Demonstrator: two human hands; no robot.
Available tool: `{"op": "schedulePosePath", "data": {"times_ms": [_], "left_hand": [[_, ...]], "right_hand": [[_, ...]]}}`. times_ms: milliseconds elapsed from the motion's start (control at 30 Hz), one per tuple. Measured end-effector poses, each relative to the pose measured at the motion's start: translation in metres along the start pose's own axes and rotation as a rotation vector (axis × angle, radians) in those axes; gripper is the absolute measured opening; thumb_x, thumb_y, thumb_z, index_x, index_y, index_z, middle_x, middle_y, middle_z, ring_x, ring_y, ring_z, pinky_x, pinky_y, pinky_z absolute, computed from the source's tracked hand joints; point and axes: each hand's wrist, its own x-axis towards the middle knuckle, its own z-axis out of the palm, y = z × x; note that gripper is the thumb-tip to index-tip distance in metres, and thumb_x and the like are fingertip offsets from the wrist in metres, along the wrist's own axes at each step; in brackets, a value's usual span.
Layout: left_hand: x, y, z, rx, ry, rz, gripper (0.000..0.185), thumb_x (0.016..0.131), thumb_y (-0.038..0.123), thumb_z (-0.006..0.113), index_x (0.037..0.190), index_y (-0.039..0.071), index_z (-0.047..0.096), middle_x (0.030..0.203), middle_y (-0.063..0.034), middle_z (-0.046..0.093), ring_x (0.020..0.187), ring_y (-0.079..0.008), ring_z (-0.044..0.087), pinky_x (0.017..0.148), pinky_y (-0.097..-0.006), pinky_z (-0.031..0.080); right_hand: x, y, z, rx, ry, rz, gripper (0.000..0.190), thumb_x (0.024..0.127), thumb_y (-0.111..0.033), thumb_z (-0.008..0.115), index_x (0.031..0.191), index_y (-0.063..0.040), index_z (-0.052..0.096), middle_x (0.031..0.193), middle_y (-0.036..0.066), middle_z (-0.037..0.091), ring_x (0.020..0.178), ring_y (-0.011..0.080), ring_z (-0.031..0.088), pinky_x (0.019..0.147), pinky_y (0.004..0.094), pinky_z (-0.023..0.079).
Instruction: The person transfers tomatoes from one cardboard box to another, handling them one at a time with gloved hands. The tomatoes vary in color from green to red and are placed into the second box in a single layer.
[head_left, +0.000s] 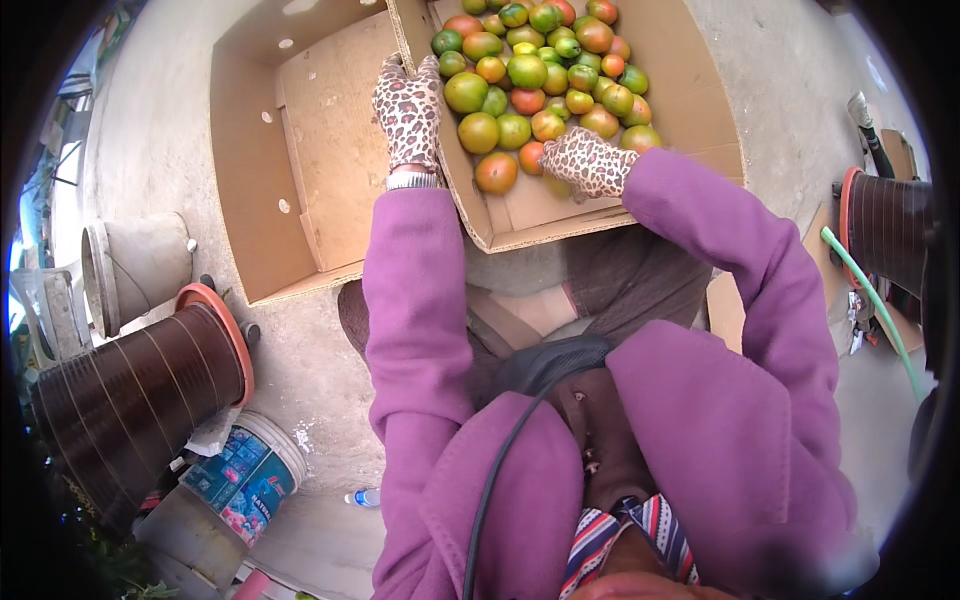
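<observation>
Green, orange and red tomatoes (527, 71) lie in a cardboard box (694, 82) in front of me. A second cardboard box (337, 127) stands against its left side, with bare cardboard showing inside. My left hand (409, 112), in a leopard-print glove, grips the walls where the two boxes meet, thumb on the tomato side. My right hand (589, 161), gloved alike, is low among the tomatoes near the box's front. Its fingers are beside an orange-red tomato (531, 158), and a yellowish tomato (557, 186) shows partly beneath it. Whether it holds one is hidden.
On the left are a white bucket (142, 262), a brown ribbed pot (142, 390) with an orange rim and a blue-labelled bucket (244, 476). A plastic bottle (363, 497) lies on the concrete floor. To the right are another brown pot (892, 225) and a green hose (874, 296).
</observation>
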Motion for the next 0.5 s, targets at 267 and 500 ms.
{"op": "schedulePosePath", "data": {"times_ms": [267, 500], "left_hand": [[-0.001, 0.000, -0.002, 0.107, 0.017, 0.048, 0.033, 0.081, 0.022, 0.067, 0.105, -0.001, 0.061, 0.090, -0.0211, 0.068, 0.085, -0.0352, 0.067, 0.076, -0.0405, 0.052], [-0.003, 0.009, -0.002, 0.208, 0.050, 0.130, 0.040, 0.084, 0.025, 0.065, 0.114, 0.001, 0.059, 0.098, -0.0207, 0.067, 0.091, -0.0339, 0.066, 0.081, -0.0402, 0.050]], "right_hand": [[0.014, -0.002, 0.004, -0.593, -0.181, -0.149, 0.016, 0.081, -0.021, 0.063, 0.092, -0.011, 0.068, 0.084, 0.011, 0.066, 0.077, 0.0287, 0.066, 0.063, 0.0425, 0.050], [0.047, 0.018, -0.094, -0.131, 0.583, 0.035, 0.045, 0.081, -0.024, 0.067, 0.122, -0.007, 0.057, 0.114, 0.015, 0.063, 0.105, 0.0304, 0.061, 0.090, 0.0397, 0.048]]}}
